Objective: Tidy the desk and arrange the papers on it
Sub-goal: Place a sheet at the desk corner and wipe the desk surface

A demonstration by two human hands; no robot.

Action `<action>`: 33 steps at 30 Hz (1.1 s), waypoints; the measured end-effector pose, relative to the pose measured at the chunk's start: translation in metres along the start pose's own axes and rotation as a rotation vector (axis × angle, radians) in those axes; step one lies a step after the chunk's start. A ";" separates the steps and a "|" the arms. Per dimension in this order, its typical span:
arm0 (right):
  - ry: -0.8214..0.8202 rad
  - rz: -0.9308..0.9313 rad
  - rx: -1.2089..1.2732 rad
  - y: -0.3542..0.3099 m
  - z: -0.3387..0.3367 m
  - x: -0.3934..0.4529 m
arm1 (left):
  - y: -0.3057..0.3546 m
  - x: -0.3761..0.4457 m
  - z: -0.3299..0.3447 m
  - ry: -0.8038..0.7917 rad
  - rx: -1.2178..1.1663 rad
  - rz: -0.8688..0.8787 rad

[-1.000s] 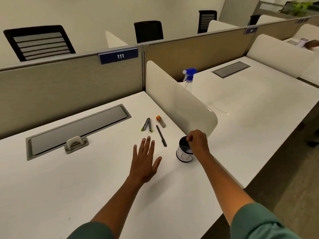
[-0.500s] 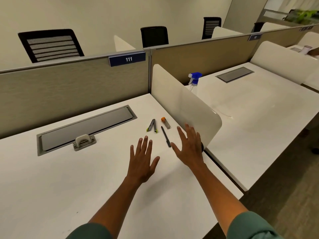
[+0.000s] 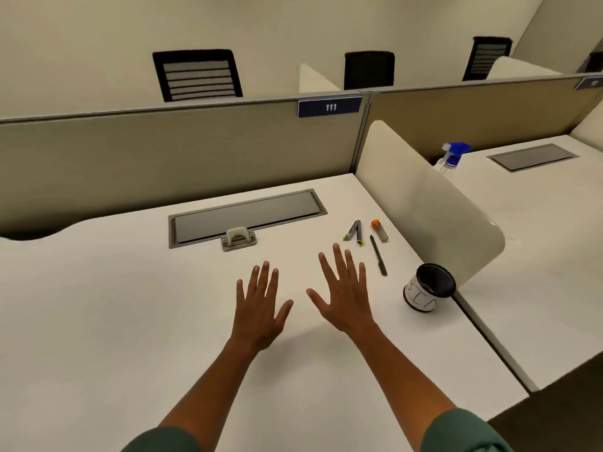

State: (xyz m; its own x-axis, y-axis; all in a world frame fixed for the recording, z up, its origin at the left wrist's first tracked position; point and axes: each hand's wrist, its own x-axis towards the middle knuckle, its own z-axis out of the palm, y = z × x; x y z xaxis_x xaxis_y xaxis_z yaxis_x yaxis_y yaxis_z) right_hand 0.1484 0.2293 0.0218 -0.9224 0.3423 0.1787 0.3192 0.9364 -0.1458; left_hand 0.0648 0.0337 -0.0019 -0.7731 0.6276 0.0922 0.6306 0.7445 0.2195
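Note:
On the white desk (image 3: 98, 321) both my hands hover side by side, palms down and fingers spread. My left hand (image 3: 261, 305) and my right hand (image 3: 342, 295) hold nothing. To the right of my right hand stands an empty black mesh pen cup (image 3: 429, 287) with a white label. A dark pen (image 3: 378, 255) lies between my right hand and the cup. Beyond it lie a grey and green folded tool (image 3: 354, 232) and a small tube with an orange cap (image 3: 379, 230). No papers are visible.
A cream side divider (image 3: 424, 203) stands on the desk's right edge, with a blue-topped spray bottle (image 3: 452, 156) behind it. A grey cable tray lid (image 3: 244, 216) with a small clip sits near the beige back partition labelled 111. Black chairs stand beyond.
My right hand let go of the pen cup, opened and moved left beside my left hand. The cup stands uncovered by the divider. The view has shifted to the left.

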 end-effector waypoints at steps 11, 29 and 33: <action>-0.148 -0.153 0.107 -0.116 0.039 -0.003 | -0.115 -0.079 -0.018 0.030 0.018 -0.208; -0.212 -0.050 0.458 -0.179 0.093 -0.063 | -0.173 -0.175 0.029 -0.031 -0.103 -0.246; -0.206 -0.039 0.423 -0.190 0.094 -0.060 | -0.169 -0.177 0.029 -0.016 -0.134 -0.222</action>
State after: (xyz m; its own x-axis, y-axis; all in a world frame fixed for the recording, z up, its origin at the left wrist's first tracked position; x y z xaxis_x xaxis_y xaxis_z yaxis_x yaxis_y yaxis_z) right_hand 0.1227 0.0236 -0.0525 -0.9696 0.2445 0.0014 0.2060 0.8199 -0.5342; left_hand 0.0971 -0.1962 -0.0833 -0.8896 0.4565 0.0120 0.4299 0.8283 0.3593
